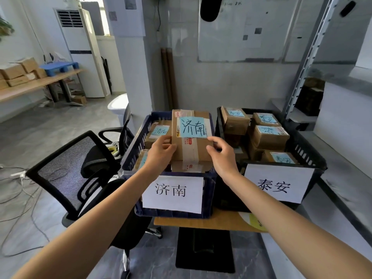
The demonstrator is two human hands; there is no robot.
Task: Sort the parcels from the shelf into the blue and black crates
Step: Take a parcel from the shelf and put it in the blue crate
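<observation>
Grey office floor (40,137) below; the taped brown cardboard parcel (192,141) tops the dark-blue plastic crate (128,156) at 12 o'clock. The left hand (161,153) grips its 9 o'clock edge and the right hand (221,156) pinches 3 o'clock. Seat it flat before releasing.

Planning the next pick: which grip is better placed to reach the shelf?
Probably right: the right grip holds the parcel's edge nearer the shelf on the right; the left grip is farther, beyond the parcel.
</observation>
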